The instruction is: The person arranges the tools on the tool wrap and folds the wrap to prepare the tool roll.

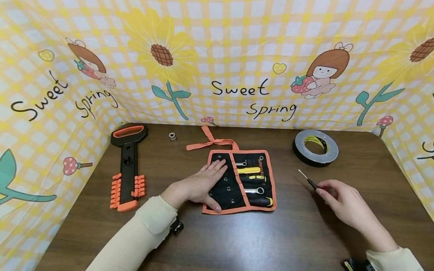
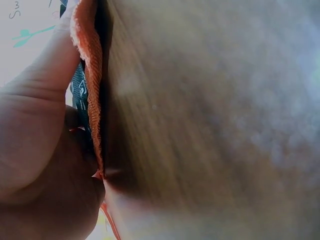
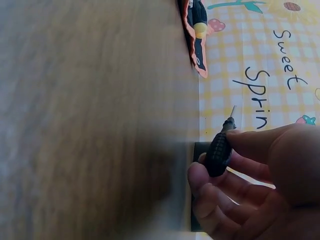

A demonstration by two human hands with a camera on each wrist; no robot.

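My left hand (image 1: 203, 184) lies flat with straight fingers on the numbered left half of a black tool pouch (image 1: 220, 205) edged in orange. Its pockets on the right half hold wrenches (image 1: 254, 191), a yellow-handled tool (image 1: 249, 170) and a black-and-yellow handle (image 1: 261, 201). In the left wrist view the pouch's orange edge (image 2: 90, 65) runs beside my thumb. Right of the pouch, above the table, my right hand (image 1: 346, 201) pinches a small screwdriver (image 1: 310, 182) by its black handle. The right wrist view shows the ribbed handle (image 3: 218, 152) between thumb and fingers, thin shaft pointing away.
A roll of tape (image 1: 313, 160) lies at the back right. At left is a black-and-orange tool holder (image 1: 129, 165) with orange clips. A metal socket (image 1: 172, 137) stands near the back, beside the pouch's orange tie (image 1: 217, 142). A patterned cloth (image 1: 237, 56) walls the table.
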